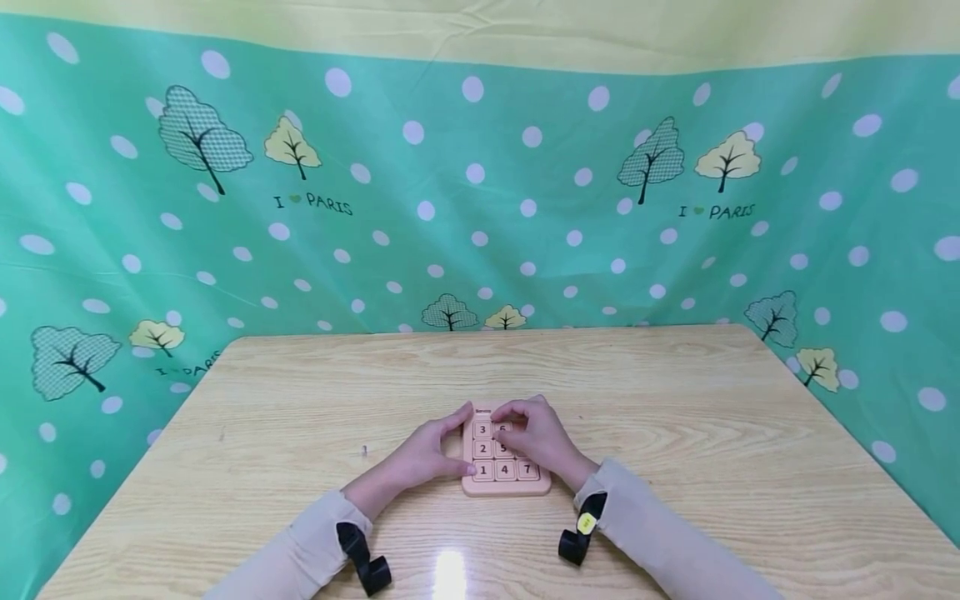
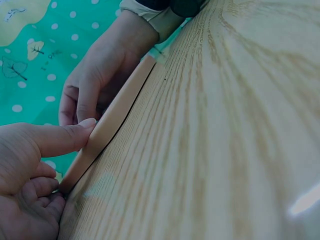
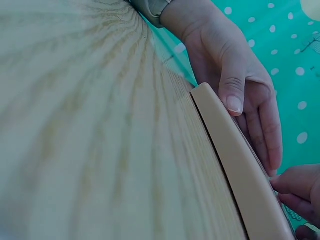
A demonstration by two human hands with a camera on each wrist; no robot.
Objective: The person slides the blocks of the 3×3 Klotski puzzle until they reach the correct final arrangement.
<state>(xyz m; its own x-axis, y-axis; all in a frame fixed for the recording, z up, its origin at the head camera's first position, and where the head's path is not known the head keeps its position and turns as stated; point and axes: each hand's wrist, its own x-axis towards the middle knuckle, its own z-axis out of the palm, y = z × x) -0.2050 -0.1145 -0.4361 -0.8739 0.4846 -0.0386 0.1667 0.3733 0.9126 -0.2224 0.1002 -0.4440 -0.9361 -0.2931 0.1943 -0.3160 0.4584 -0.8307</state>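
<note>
A pink number slide puzzle [image 1: 506, 490] lies flat on the wooden table, with square numbered tiles; 1, 4 and 7 fill its front row. My left hand [image 1: 425, 454] holds the puzzle along its left side, thumb at the front left corner and a forefinger up by the back left corner. Over the right part of the tiles is my right hand [image 1: 542, 435], its thumb and forefinger bent and apart around the 6 tile [image 1: 503, 429]. It hides several tiles at the right. The left wrist view shows the puzzle's pink side edge [image 2: 112, 117] beside the left thumb.
The wooden table [image 1: 315, 367] reaches back to a green dotted curtain [image 1: 480, 200] printed with trees. A small dark mark [image 1: 364, 451] shows on the tabletop left of the puzzle. Black camera straps [image 1: 360, 554] sit on both sleeves.
</note>
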